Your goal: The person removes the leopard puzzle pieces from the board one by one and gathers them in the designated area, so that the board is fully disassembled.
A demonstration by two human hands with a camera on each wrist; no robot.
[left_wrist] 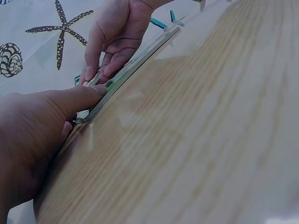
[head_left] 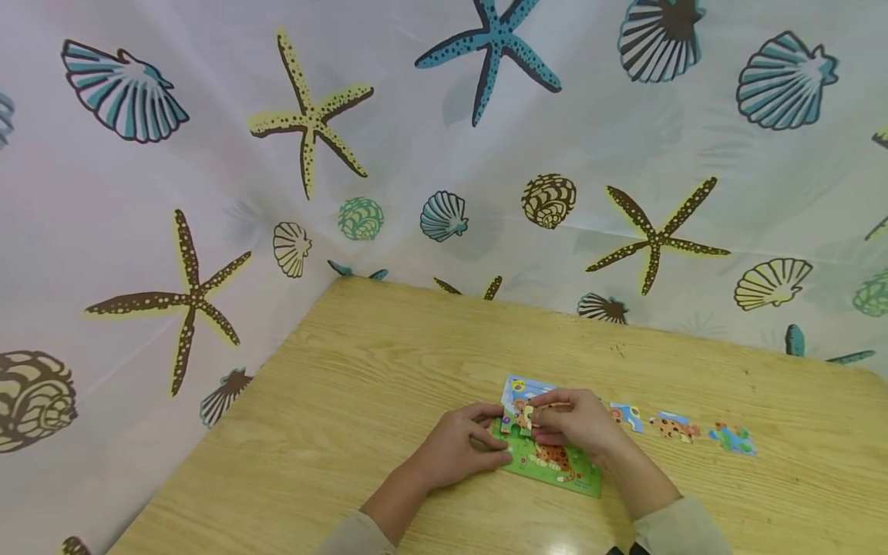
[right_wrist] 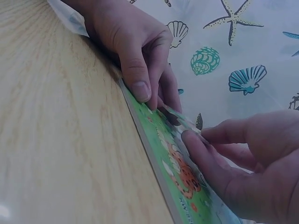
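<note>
dark lettering (right_wrist: 185, 211) on the green puzzle board (right_wrist: 153, 137) seems too blurred to read.

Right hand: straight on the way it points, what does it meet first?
Beyond the piece it pinches, probably the left hand; depth is unclear, so it might brush the board first.

free table (head_left: 333, 401) room left of hands (head_left: 461, 449), puzzle pieces (head_left: 673, 426) obstructing right, cloth (head_left: 395, 131) behind
</note>
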